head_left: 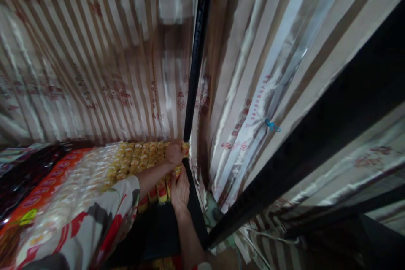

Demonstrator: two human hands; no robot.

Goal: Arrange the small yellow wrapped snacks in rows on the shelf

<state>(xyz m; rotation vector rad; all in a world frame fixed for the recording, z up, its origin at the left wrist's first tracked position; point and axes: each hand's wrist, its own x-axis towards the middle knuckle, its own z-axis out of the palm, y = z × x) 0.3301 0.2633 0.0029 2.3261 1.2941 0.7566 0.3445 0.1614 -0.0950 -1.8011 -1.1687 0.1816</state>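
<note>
A stack of yellow packaged snacks [139, 158] fills the back right corner of a dark shelf [158, 228]. My left hand [175, 153] reaches across with its fingers closed on the top of a yellow pack at the corner. My right hand [179, 189] lies just below it, fingers pressed against the front of the same packs, where red and yellow labels [162, 192] show. A flowered sleeve [104, 211] covers my left arm.
A black upright post [193, 71] stands right behind the hands. Striped shiny curtain [95, 59] hangs behind and to the right. Clear-wrapped packs [79, 181] and an orange patterned packet [41, 185] lie to the left. A blue clip [272, 125] pins the right curtain.
</note>
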